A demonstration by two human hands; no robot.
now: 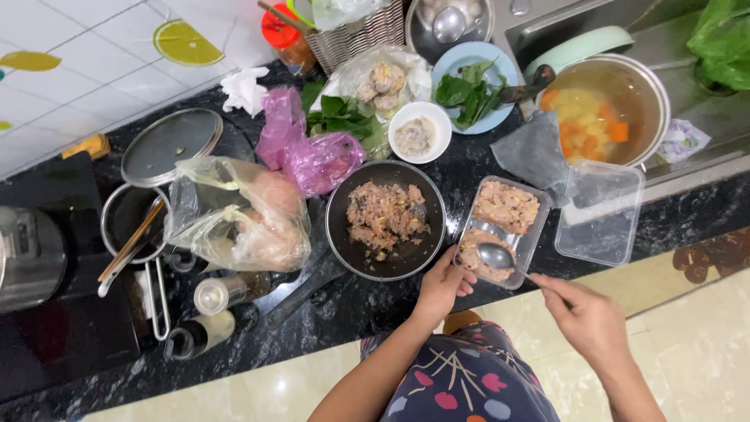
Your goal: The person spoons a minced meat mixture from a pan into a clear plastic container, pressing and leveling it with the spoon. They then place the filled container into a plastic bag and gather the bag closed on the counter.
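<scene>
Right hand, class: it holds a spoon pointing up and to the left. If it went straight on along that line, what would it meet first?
The right hand holds a metal spoon whose bowl is already over the clear plastic tray of minced filling. It would probably meet that filling first; further along lies the black pan. Height is unclear.

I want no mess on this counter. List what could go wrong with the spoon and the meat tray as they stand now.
1. The clear tray sits near the counter edge; pressing with the spoon in the right hand could tip or slide it off.
2. The left hand steadies the black pan rather than the tray, so the tray may shift.
3. The tray looks full; meat could spill over its rim.
</scene>
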